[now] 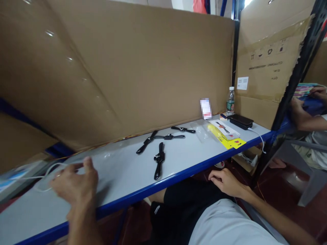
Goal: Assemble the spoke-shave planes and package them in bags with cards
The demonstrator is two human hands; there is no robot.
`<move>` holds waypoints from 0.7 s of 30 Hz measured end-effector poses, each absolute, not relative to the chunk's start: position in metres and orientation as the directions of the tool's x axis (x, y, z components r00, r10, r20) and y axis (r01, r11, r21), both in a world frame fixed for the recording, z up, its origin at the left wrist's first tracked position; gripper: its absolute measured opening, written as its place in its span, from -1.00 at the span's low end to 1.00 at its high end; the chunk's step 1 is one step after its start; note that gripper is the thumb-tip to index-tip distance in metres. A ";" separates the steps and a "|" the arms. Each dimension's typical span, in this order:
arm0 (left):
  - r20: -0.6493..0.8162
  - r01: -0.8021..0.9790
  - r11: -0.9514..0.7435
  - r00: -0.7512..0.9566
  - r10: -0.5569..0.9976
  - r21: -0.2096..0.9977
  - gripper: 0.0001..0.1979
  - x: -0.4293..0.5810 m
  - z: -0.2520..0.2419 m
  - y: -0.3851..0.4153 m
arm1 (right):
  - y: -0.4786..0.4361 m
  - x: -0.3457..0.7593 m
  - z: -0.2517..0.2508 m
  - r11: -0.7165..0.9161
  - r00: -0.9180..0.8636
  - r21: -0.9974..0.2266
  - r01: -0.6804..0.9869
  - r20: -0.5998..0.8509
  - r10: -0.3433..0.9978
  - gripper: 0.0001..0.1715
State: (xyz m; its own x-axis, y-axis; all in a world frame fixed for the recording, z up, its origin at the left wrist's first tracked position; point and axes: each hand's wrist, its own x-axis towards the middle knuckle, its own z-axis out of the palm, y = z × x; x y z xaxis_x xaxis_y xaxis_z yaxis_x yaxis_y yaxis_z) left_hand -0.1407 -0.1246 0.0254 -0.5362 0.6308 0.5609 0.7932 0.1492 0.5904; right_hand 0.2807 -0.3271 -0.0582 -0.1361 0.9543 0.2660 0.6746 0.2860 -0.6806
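My left hand (76,183) is raised over the left end of the grey tabletop, its thumb up and apart from the bent fingers. Nothing shows in its grasp. A white cable (48,170) loops just behind the fingers; whether they touch it I cannot tell. On my lap, over dark shorts, rests my right hand (226,182), its fingers loosely bent and holding nothing visible. Several black spokeshaves lie on the table between the hands: one nearest the front edge (159,161), one slanted behind it (147,142), and others farther back (170,136).
Cardboard walls (153,68) enclose the back and right. At the right stand a bottle (230,102), a blurred-out phone-like screen (205,109), a printed card (224,129), yellow packaging (226,140) and a dark device with a cable (240,121). Another person's arm (306,115) shows beyond the post.
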 end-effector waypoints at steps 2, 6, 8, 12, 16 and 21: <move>0.555 0.797 0.188 -0.547 0.626 0.573 -0.34 -0.142 0.023 -0.123 | -0.326 0.281 -0.059 0.298 -0.150 -0.681 0.669 0.270 0.951 -0.71; 0.573 0.811 0.215 -0.546 0.611 0.544 -0.41 -0.142 0.022 -0.122 | -0.324 0.283 -0.062 0.287 -0.157 -0.684 0.671 0.247 0.956 -0.70; 0.548 0.814 0.207 -0.530 0.647 0.542 -0.47 -0.143 0.021 -0.121 | -0.323 0.284 -0.064 0.283 -0.165 -0.684 0.673 0.234 0.958 -0.70; 0.552 0.828 0.166 -0.493 0.672 0.536 -0.55 -0.149 0.016 -0.116 | -0.322 0.285 -0.065 0.287 -0.176 -0.685 0.670 0.229 0.957 -0.69; 0.505 0.837 0.167 -0.460 0.731 0.521 -0.53 -0.156 0.005 -0.110 | -0.322 0.285 -0.065 0.279 -0.178 -0.674 0.684 0.217 0.960 -0.68; 0.537 0.891 0.004 -0.277 0.797 0.453 -0.49 -0.162 -0.006 -0.100 | -0.320 0.285 -0.068 0.272 -0.189 -0.672 0.689 0.196 0.962 -0.69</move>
State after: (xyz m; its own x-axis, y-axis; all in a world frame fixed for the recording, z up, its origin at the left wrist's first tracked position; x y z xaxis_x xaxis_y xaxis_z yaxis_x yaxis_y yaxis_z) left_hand -0.1625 -0.1003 -0.0055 -0.2771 0.7967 0.5372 0.8913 0.0044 0.4533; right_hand 0.2848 -0.3197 -0.0684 -0.1893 0.9622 0.1957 0.6887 0.2722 -0.6720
